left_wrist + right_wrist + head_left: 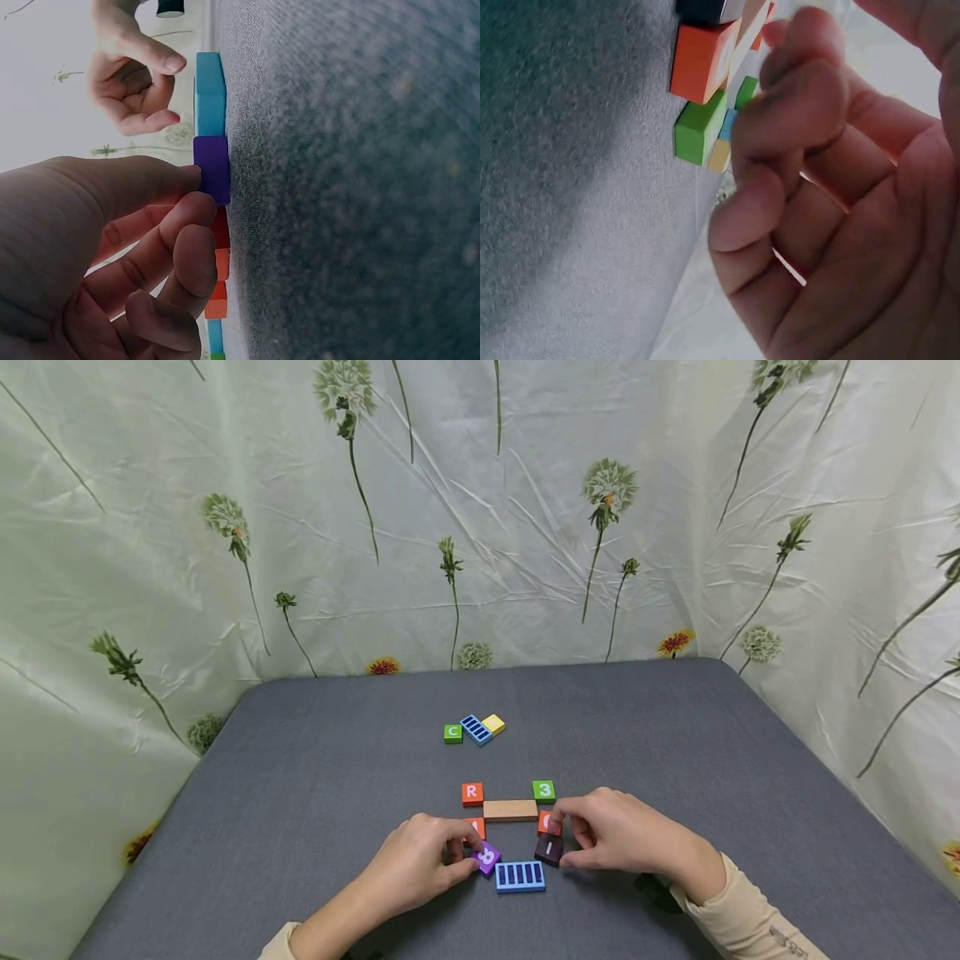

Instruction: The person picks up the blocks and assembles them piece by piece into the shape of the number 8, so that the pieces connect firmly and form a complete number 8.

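Between thumb and index finger, my left hand (422, 862) pinches a purple block (487, 857) marked 8, tilted on the grey table. A red block (474, 827) lies just above it, partly behind the fingers. My right hand (617, 831) hovers beside a black block (549, 849) with a white stroke, its thumb and index finger apart and holding nothing. Another red block (546, 821) touches the black one from above, the index fingertip overlapping it in the head view. Below the gap between both hands sits a blue block (520, 877) with dark bars, near the purple block's corner.
A plain wooden plank (510, 811) lies between the side blocks, with a red R block (472, 793) and a green 3 block (544, 790) at its upper corners. Farther back are a green C block (453, 733), a barred blue block (477, 729) and a yellow block (493, 723).
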